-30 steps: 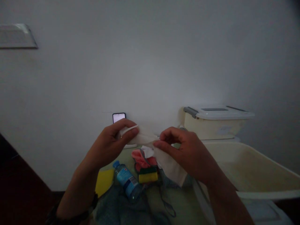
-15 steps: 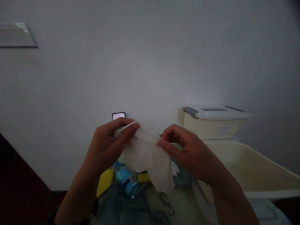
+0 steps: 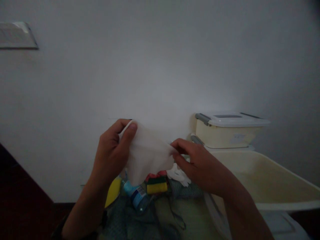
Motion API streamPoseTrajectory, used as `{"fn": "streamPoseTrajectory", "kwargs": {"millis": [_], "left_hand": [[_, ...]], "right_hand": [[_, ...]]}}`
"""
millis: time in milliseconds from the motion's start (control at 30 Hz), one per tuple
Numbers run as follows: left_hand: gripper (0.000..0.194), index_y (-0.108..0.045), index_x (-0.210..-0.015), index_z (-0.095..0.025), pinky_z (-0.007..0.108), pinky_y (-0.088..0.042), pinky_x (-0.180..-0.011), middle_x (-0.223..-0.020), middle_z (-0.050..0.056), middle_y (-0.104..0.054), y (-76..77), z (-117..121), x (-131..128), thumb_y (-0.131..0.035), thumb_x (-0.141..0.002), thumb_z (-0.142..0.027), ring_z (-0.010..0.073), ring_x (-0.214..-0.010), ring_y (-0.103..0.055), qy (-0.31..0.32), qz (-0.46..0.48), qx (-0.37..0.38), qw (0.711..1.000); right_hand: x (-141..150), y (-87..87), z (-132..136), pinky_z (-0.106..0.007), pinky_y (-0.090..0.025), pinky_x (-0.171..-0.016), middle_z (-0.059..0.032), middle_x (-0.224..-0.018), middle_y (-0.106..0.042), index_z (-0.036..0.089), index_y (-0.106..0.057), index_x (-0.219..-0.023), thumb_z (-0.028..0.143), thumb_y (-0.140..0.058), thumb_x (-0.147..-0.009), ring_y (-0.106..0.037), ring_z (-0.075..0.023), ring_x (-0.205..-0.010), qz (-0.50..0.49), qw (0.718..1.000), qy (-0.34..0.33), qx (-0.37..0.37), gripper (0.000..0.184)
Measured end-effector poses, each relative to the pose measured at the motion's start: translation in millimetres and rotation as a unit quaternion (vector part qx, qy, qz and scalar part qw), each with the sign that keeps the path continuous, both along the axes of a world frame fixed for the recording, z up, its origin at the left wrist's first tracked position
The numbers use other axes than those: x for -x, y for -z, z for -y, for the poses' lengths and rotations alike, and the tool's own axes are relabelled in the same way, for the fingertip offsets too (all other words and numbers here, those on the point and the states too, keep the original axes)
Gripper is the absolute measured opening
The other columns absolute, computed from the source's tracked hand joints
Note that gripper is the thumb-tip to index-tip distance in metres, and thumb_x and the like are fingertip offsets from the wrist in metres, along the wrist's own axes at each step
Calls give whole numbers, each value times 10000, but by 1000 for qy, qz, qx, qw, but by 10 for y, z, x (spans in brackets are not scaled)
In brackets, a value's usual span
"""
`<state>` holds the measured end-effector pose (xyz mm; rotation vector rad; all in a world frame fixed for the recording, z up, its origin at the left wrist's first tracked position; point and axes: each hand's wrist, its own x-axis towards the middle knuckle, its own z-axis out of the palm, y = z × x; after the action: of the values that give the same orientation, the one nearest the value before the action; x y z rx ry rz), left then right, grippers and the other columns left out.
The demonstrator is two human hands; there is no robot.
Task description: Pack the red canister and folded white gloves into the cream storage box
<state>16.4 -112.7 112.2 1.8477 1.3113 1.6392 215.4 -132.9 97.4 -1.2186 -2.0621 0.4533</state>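
white sheet (image 3: 150,151): matt, paper or cloth unclear | bottle (image 3: 141,201): clear plastic | tub (image 3: 270,176): smooth plastic | wall (image 3: 160,66): matt

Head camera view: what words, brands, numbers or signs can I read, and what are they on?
None can be read.
Bottle: its blue label has print, too blurred to read.
Lidded box: its sticker is too small and faint.
Wall panel: any marks are too blurred.
Held white item: no print shows.

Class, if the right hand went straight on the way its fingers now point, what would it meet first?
The right hand would first push into the white cloth it pinches; beyond that, probably the left hand, though depth is hard to judge from this single view.
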Motion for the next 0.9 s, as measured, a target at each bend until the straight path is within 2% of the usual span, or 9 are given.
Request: {"fn": "streamPoseTrajectory", "kwargs": {"millis": [100, 200, 300, 433, 533, 700, 800, 900], "left_hand": [[245, -509, -705, -191, 184, -319, -403, -568, -48, -442, -2, -40, 47, -472, -841, -391, 85, -469, -391, -5, -8, 14, 1000], [345, -466, -632, -186, 195, -314, -421, -552, -44, -418, -4, -84, 90, -424, -857, -444, 91, -483, -396, -10, -81, 48, 996], [429, -459, -600, -184, 203, -316, -430, -529, -41, -427, 18, -120, 101, -420, -832, -543, 99, -484, -417, 30, -164, 97, 981], [430, -502, -647, -179, 204, -331, -435, -562, -33, -488, 83, -147, 70, -491, -782, -587, 111, -515, -455, 78, -234, 132, 960], [349, -529, -756, -183, 206, -391, -503, -648, -26, -544, 118, -141, 43, -529, -799, -529, 119, -593, -503, 140, -254, 125, 949], [228, -548, -913, -199, 213, -459, -621, -808, -5, -613, 110, -84, 2, -464, -884, -409, 122, -719, -577, 245, -250, 134, 927], [216, -534, -978, -208, 240, -486, -718, -897, 7, -647, 114, -69, -13, -535, -857, -387, 147, -839, -618, 269, -235, 138, 924], [257, -541, -969, -212, 255, -487, -759, -899, 1, -661, 130, -76, -13, -614, -808, -399, 163, -879, -626, 264, -237, 130, 926]], "right_hand": [[-3, 0, -17, -230, -393, -599, 4, -788, -609, 201, -549, -922, 254, -430, -901, -550, -122, -695, -84, 996, 23, -25, 132], [1, -10, -27, -215, -406, -613, -11, -831, -602, 193, -555, -950, 310, -450, -905, -545, -122, -723, -133, 986, 47, -85, 163], [9, -18, -37, -197, -399, -577, -4, -782, -574, 187, -567, -891, 323, -454, -906, -522, -111, -685, -154, 982, 43, -103, 177], [22, -6, -64, -180, -358, -485, 20, -690, -531, 191, -565, -840, 346, -451, -908, -482, -95, -600, -181, 981, 9, -70, 204], [38, 21, -95, -178, -361, -484, 26, -677, -533, 186, -576, -819, 353, -468, -898, -474, -88, -591, -179, 983, -17, -38, 214], [68, 73, -138, -192, -373, -504, 35, -685, -563, 195, -567, -875, 373, -592, -816, -498, -93, -602, -125, 992, -33, 15, 190], [83, 104, -150, -210, -406, -557, 18, -771, -595, 198, -542, -944, 398, -641, -771, -541, -107, -665, -119, 991, -46, 35, 283], [102, 132, -153, -219, -421, -610, 7, -825, -604, 193, -521, -913, 372, -674, -740, -558, -116, -726, -131, 989, -58, 31, 292]]}}
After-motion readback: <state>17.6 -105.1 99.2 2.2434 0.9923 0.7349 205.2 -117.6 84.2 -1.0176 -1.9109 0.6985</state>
